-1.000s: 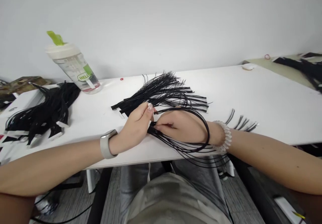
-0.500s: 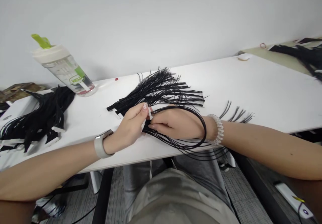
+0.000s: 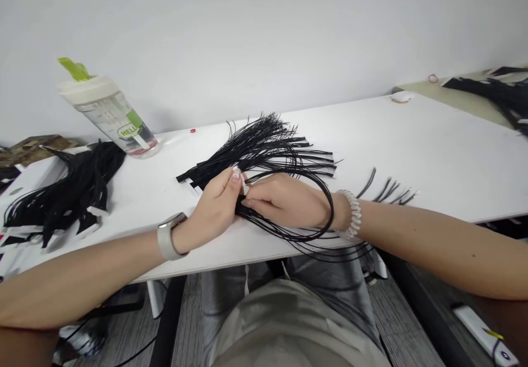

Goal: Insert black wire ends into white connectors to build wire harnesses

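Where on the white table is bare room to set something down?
Bare table right of the cord fan, and a strip between fan and left cord pile. Crowded where left hand and right hand pinch cords.

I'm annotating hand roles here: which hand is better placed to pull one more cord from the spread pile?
Probably left: the left hand pinches only fingertips beside the spread pile, while the right hand is looped by the cord bundle.
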Demonstrator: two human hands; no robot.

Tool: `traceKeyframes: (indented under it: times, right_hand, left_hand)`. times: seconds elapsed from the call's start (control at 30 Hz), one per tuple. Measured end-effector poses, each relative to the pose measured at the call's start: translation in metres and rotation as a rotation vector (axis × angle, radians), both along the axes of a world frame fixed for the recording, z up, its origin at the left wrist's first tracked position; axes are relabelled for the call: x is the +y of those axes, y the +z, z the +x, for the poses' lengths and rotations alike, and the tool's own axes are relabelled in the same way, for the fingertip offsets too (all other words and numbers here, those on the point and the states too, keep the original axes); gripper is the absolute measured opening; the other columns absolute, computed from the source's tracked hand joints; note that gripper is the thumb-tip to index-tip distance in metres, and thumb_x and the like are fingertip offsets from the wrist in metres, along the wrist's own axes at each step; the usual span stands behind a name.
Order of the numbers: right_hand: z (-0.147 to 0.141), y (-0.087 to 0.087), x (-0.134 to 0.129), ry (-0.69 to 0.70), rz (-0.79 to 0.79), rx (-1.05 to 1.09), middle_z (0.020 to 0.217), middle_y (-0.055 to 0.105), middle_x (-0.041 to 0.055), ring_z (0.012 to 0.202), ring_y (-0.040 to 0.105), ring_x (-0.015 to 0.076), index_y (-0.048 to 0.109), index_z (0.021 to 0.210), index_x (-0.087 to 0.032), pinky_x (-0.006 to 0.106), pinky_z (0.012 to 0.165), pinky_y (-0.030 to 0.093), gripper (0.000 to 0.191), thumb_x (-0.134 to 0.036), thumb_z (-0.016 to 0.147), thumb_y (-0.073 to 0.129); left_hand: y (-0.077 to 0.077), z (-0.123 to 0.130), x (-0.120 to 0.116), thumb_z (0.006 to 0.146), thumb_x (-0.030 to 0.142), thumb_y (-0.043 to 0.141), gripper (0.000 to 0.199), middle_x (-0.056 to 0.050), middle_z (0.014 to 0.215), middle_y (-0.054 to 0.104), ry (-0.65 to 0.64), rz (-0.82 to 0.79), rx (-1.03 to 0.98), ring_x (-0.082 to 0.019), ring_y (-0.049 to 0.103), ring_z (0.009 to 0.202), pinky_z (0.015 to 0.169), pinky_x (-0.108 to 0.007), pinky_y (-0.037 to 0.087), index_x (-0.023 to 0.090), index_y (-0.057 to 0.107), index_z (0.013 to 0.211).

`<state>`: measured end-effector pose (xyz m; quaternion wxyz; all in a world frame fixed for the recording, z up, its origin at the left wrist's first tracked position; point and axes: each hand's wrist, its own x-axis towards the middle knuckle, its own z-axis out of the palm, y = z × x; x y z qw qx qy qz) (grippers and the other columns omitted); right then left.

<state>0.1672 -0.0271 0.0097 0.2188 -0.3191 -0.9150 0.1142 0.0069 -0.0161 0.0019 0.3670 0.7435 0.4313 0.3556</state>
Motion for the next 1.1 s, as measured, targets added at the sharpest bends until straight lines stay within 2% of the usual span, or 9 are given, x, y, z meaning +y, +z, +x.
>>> traceKeyframes:
  times: [0.2,0.37,0.57,0.6,0.7,0.8,0.9,0.97,1.1]
  right_hand:
    - [-0.002,0.000,-0.001,-0.041,-0.005,-0.002,0.060,0.055,0.0016,0.056,0.041,0.0070,0.052,0.058,-0.013,0.020,0.058,0.030,0.029,-0.021,0.083,0.042]
    - [-0.002,0.000,0.000,-0.102,0.016,0.020,0.057,0.053,-0.0007,0.053,0.039,0.0065,0.051,0.054,-0.014,0.021,0.054,0.029,0.019,-0.017,0.072,0.045]
    - [0.032,0.010,0.019,-0.053,-0.232,-0.046,0.048,0.049,-0.0045,0.044,0.035,0.0037,0.058,0.055,-0.014,0.019,0.045,0.028,0.018,-0.019,0.070,0.048]
    - [0.041,0.013,0.023,-0.105,-0.244,-0.036,0.051,0.052,-0.0040,0.045,0.037,0.0041,0.061,0.059,-0.015,0.020,0.045,0.029,0.016,-0.020,0.070,0.050]
    - [0.066,0.021,0.039,-0.417,-0.223,0.172,0.054,0.057,-0.0008,0.046,0.044,0.0061,0.064,0.060,-0.016,0.021,0.044,0.034,0.011,-0.020,0.067,0.057]
    - [0.086,0.025,0.055,-0.707,-0.237,0.643,0.060,0.060,0.0031,0.052,0.053,0.0096,0.064,0.066,-0.014,0.024,0.047,0.042,0.005,-0.013,0.064,0.059]
    - [0.101,0.031,0.065,-0.680,-0.281,1.206,0.078,0.062,0.0037,0.067,0.059,0.0089,0.060,0.076,-0.015,0.022,0.061,0.049,0.013,-0.007,0.067,0.055]
    - [0.106,0.038,0.066,-0.632,-0.325,1.433,0.084,0.061,0.0025,0.066,0.057,0.0052,0.057,0.081,-0.016,0.018,0.061,0.048,0.013,-0.008,0.073,0.050]
    - [0.096,0.046,0.052,-0.610,-0.383,1.373,0.074,0.060,-0.0028,0.043,0.041,0.0003,0.051,0.102,-0.021,0.014,0.041,0.036,0.027,-0.010,0.079,0.045]
  left_hand:
    - [-0.001,0.001,0.002,0.088,0.041,0.032,0.031,0.001,0.063,0.044,0.007,0.041,0.016,-0.011,0.043,0.060,0.057,-0.023,0.038,0.016,0.047,0.075]
    - [-0.002,0.001,0.002,0.086,0.045,0.035,0.031,0.003,0.058,0.042,0.004,-0.068,-0.053,-0.009,0.042,0.049,0.044,-0.021,0.037,0.018,0.045,0.074]
    - [-0.008,-0.001,0.005,0.084,0.050,0.037,0.032,0.007,0.051,0.035,-0.038,-0.260,-0.273,-0.006,0.038,0.034,0.032,-0.019,0.031,0.019,0.044,0.078]
    - [-0.009,-0.001,0.006,0.083,0.050,0.037,0.032,0.007,0.051,0.036,-0.031,-0.274,-0.288,-0.006,0.039,0.034,0.032,-0.020,0.032,0.019,0.045,0.079]
    - [-0.011,-0.002,0.007,0.082,0.052,0.039,0.033,0.006,0.053,0.038,-0.012,-0.312,-0.323,-0.007,0.041,0.035,0.031,-0.020,0.033,0.019,0.045,0.079]
    - [-0.013,-0.003,0.008,0.082,0.052,0.039,0.033,0.006,0.052,0.040,-0.023,-0.322,-0.334,-0.007,0.042,0.035,0.032,-0.021,0.032,0.019,0.045,0.079]
    - [-0.013,-0.004,0.008,0.083,0.049,0.039,0.031,0.005,0.050,0.040,-0.055,-0.300,-0.320,-0.007,0.041,0.036,0.035,-0.021,0.032,0.019,0.045,0.078]
    - [-0.013,-0.004,0.007,0.084,0.048,0.038,0.030,0.006,0.049,0.040,-0.067,-0.281,-0.309,-0.007,0.041,0.036,0.036,-0.020,0.032,0.019,0.045,0.078]
    - [-0.009,-0.002,0.004,0.084,0.048,0.037,0.032,0.006,0.047,0.038,-0.092,-0.259,-0.280,-0.007,0.040,0.036,0.035,-0.020,0.031,0.019,0.044,0.073]
